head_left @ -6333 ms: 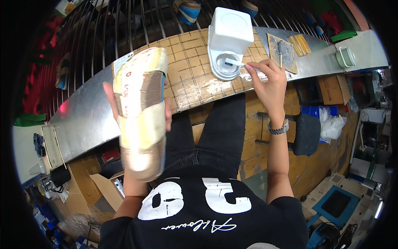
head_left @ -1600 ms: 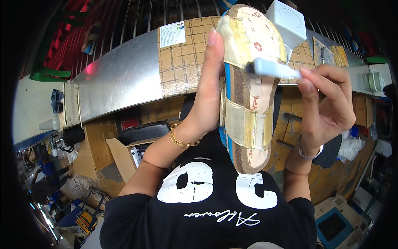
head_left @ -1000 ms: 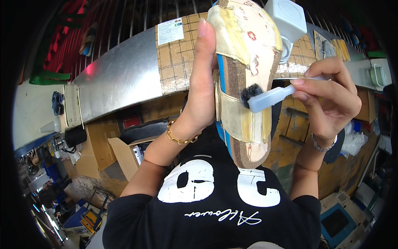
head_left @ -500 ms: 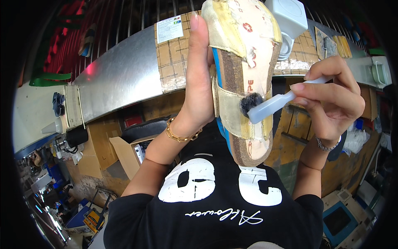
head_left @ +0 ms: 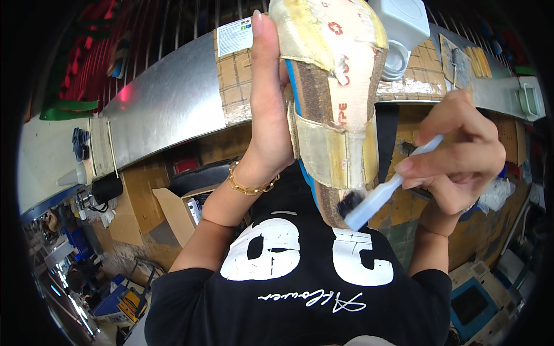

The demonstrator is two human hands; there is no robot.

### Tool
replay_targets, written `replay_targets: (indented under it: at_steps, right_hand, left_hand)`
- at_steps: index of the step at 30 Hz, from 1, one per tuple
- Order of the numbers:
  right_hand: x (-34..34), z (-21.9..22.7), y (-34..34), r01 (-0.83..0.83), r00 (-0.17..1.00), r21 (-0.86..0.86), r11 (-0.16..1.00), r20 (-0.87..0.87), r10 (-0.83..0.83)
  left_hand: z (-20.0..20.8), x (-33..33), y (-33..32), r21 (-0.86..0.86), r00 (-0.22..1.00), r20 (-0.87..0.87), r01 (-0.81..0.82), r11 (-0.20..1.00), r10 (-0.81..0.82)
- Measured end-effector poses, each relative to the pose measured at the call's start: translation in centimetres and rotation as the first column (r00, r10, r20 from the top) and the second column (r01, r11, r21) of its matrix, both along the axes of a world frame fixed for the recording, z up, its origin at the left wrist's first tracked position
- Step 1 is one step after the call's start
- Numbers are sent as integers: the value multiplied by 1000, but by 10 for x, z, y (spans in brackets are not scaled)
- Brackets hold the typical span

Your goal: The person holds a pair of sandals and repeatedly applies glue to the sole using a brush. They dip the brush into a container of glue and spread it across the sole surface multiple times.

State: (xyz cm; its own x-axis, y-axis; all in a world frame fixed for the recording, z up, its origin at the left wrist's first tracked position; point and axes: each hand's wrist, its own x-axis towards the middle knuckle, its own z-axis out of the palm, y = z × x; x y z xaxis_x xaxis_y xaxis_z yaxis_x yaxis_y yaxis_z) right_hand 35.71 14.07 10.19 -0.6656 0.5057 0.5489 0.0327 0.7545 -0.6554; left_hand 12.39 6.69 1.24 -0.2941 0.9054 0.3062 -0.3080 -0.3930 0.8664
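Observation:
My left hand point(head_left: 269, 109) grips the side of an unfinished sandal point(head_left: 346, 144), held upright with its underside facing me. The underside has pale fabric down the middle, brown cork-like edges and yellowed strap ends folded over it. A blue strip runs along the left edge. The thumb points up along the shoe, while the other fingers are hidden behind it. In my right hand point(head_left: 459, 155), pinched between the fingers, is a brush point(head_left: 378, 202) with a whitish handle. Its black bristles touch the sandal's narrow lower end.
A metal bench point(head_left: 167, 86) crosses the back, with patterned cardboard point(head_left: 236, 86) on it. Behind the sandal stands a white plastic container point(head_left: 401, 26). A flat board with a dark-tipped stick point(head_left: 456, 57) lies at the right. An open carton point(head_left: 173, 213) sits below the bench.
The brush has moved down from the lower strap to the sandal's bottom end, and my right hand has followed it downward. My left hand and the sandal have shifted slightly left.

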Motion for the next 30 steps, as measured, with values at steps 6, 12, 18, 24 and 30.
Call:
replay_targets:
  at_steps: [6, 12, 18, 24, 30]
  right_hand:
    - [-18, -7, 7, 276, 957, 29, 961, -97, -272]
    - [-12, -9, -29, 333, 938, -332, 883, 23, -345]
    - [-18, -15, -44, 487, 873, -74, 871, 61, -483]
    - [-15, -15, -55, 453, 885, 276, 847, -29, -464]
    - [-16, -17, -48, 465, 879, -90, 881, -76, -472]
  left_hand:
    - [29, 16, 11, -75, 988, 144, -44, 996, 55]
    - [42, -1, 18, -92, 956, 132, -252, 963, 263]
    - [37, 0, 19, -30, 931, 130, -342, 939, 342]
    - [37, 1, 20, -28, 909, 102, -402, 915, 403]
    - [39, 0, 19, -88, 931, 82, -349, 933, 356]
